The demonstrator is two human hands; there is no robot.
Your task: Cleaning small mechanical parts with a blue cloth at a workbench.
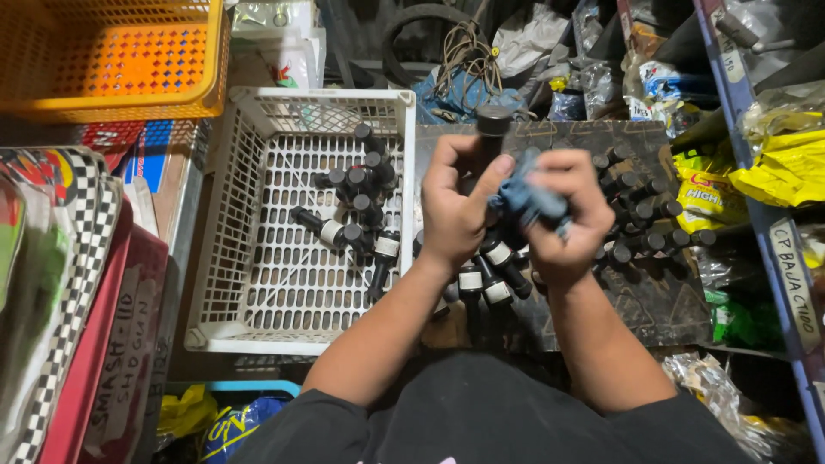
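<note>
Dark trouser cloth (481, 412) fills the near edge, forearms reaching forward from it. Left hand (455, 202) is curled tight around a black cylindrical rubber-looking part (493, 129), whose round capped end sticks up above the knuckles; thumb lies along its side. Right hand (563, 215) is clenched on a crumpled blue cloth rag (528, 199), pressing it against the part's shaft just below the left thumb. Landmark: white slatted plastic crate (249, 283). Held part sits just right of the crate's far right corner, above a dark patterned board (662, 301). Inside the crate, toward its right half, lies a loose heap of like black parts with pale label bands (357, 210). More such parts (490, 275) lie right of the crate under the wrists, and another cluster (644, 219) farther right. Orange mesh basket (112, 56) stands beyond the crate's left side. Judgement: part looks light, stiff in the shaft, possibly greasy and slick; best taken around the mid-shaft in a full fist, cap end free. Rag is soft and bunches easily.
</note>
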